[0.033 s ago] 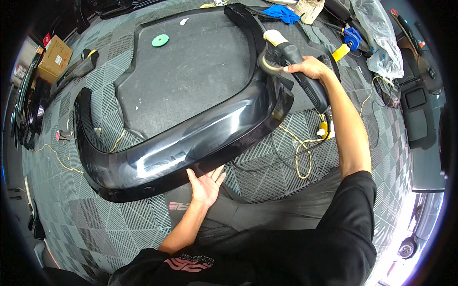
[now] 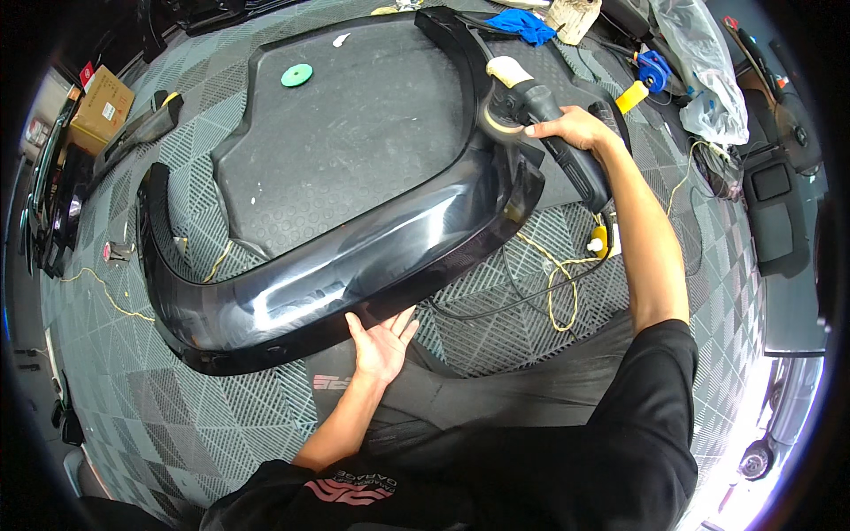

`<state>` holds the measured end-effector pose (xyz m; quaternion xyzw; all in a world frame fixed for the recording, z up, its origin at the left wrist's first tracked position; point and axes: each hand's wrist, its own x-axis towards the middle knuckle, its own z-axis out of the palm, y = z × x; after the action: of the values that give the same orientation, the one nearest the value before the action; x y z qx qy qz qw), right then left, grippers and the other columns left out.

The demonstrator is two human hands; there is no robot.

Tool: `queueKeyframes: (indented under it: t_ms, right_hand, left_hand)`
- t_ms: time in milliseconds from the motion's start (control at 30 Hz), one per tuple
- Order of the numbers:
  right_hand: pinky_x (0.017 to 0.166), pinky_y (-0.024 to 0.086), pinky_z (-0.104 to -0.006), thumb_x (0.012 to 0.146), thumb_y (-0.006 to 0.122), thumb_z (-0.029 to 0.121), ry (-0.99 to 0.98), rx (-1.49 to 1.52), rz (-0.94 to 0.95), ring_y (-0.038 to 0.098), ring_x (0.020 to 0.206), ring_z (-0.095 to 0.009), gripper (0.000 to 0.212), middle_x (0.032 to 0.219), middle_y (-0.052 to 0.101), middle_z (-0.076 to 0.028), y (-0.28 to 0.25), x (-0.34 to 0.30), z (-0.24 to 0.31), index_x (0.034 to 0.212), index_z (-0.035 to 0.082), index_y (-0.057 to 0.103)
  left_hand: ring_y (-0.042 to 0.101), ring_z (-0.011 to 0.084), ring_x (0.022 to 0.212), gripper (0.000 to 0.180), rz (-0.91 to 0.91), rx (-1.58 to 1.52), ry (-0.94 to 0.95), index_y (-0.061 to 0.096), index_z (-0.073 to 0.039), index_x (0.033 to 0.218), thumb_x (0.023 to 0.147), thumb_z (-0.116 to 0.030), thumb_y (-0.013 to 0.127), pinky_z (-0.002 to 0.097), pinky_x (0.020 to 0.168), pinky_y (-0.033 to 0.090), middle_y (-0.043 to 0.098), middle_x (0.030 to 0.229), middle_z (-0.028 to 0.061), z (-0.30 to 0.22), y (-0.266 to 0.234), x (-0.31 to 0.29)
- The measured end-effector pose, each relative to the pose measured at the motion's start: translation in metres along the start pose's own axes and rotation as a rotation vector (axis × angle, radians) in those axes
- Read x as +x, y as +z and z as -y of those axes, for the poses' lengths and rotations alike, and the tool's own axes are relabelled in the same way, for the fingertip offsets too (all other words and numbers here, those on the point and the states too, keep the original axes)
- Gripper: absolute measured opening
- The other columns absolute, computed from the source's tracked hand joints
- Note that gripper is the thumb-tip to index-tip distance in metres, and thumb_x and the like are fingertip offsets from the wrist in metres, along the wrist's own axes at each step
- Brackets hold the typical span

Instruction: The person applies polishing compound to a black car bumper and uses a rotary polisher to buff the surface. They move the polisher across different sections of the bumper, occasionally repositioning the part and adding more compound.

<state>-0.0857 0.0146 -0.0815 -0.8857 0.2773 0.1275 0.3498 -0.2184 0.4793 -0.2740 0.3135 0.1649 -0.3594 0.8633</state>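
Note:
A glossy black curved car bumper [image 2: 354,257] lies across the scene, its ends bent away from me. My right hand [image 2: 575,127] grips the black body of a polisher [image 2: 575,168] at the bumper's right bend. The polisher's round pad [image 2: 498,124] is at the bumper surface there, its edge looking blurred; a cream-coloured cover [image 2: 509,71] sits on the tool's far end. My left hand [image 2: 381,350] is palm up against the bumper's near lower edge, with thumb and fingers spread; some fingertips are partly hidden by the edge.
Beneath the bumper is a dark mat [image 2: 354,133] bearing a green disc [image 2: 297,75]. A black cable and a yellow cord [image 2: 562,305] lie on the tiled floor at right, near a yellow bottle [image 2: 602,239]. A blue cloth [image 2: 524,26] and cardboard box [image 2: 102,106] are farther off.
The polisher head has shifted very slightly to the left. My left hand and the bumper look the same.

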Motion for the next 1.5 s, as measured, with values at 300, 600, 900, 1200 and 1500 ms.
queueKeyframes:
  t_ms: [300, 600, 900, 1200, 1500]
  right_hand:
    - [0.097, 0.051, -0.0375, 0.063, 0.089, 0.036, -0.133, -0.022, 0.014, 0.069, 0.105, -0.027, 0.072, 0.113, 0.075, -0.017, 0.038, -0.048, -0.003, 0.122, -0.001, 0.07]
    - [0.071, 0.055, -0.0364, 0.072, 0.093, 0.045, 0.078, 0.583, 0.023, 0.066, 0.082, -0.019, 0.068, 0.098, 0.07, -0.008, 0.066, -0.095, -0.103, 0.12, 0.004, 0.068]
    - [0.06, 0.059, -0.0373, 0.076, 0.093, 0.039, 0.164, 0.933, -0.055, 0.067, 0.068, -0.02, 0.059, 0.087, 0.065, -0.007, 0.117, -0.116, -0.166, 0.113, 0.006, 0.061]
    - [0.081, 0.053, -0.0324, 0.075, 0.093, 0.03, -0.152, 0.809, 0.065, 0.062, 0.087, -0.014, 0.062, 0.097, 0.068, -0.003, 0.153, -0.214, -0.137, 0.122, -0.001, 0.065]
    - [0.075, 0.06, -0.0341, 0.081, 0.08, 0.057, -0.426, 0.971, -0.361, 0.072, 0.085, -0.023, 0.083, 0.108, 0.071, -0.016, 0.076, -0.299, -0.102, 0.13, -0.006, 0.058]
  left_hand:
    - [0.036, 0.0336, 0.152, 0.11, 0.011, -0.042, 0.012, 0.036, -0.014, 0.16, 0.085, -0.094, 0.04, 0.0519, 0.125, 0.024, 0.043, 0.16, 0.0151, -0.003, 0.003, 0.007]
    - [0.039, 0.0333, 0.15, 0.115, -0.051, -0.1, 0.0, 0.037, -0.004, 0.158, 0.084, -0.092, 0.046, 0.0489, 0.125, 0.026, 0.044, 0.158, 0.0181, -0.004, 0.009, 0.008]
    - [0.039, 0.0331, 0.15, 0.116, -0.091, -0.122, -0.016, 0.036, -0.005, 0.158, 0.082, -0.091, 0.05, 0.047, 0.126, 0.025, 0.043, 0.159, 0.0178, -0.007, 0.013, 0.007]
    - [0.039, 0.0322, 0.15, 0.115, 0.033, -0.09, 0.038, 0.039, -0.008, 0.157, 0.079, -0.092, 0.053, 0.0476, 0.126, 0.025, 0.041, 0.16, 0.0141, -0.007, 0.012, 0.007]
    - [0.035, 0.0324, 0.151, 0.115, 0.049, -0.133, 0.023, 0.038, -0.011, 0.158, 0.078, -0.092, 0.055, 0.0476, 0.125, 0.026, 0.041, 0.16, 0.014, -0.009, 0.011, 0.002]
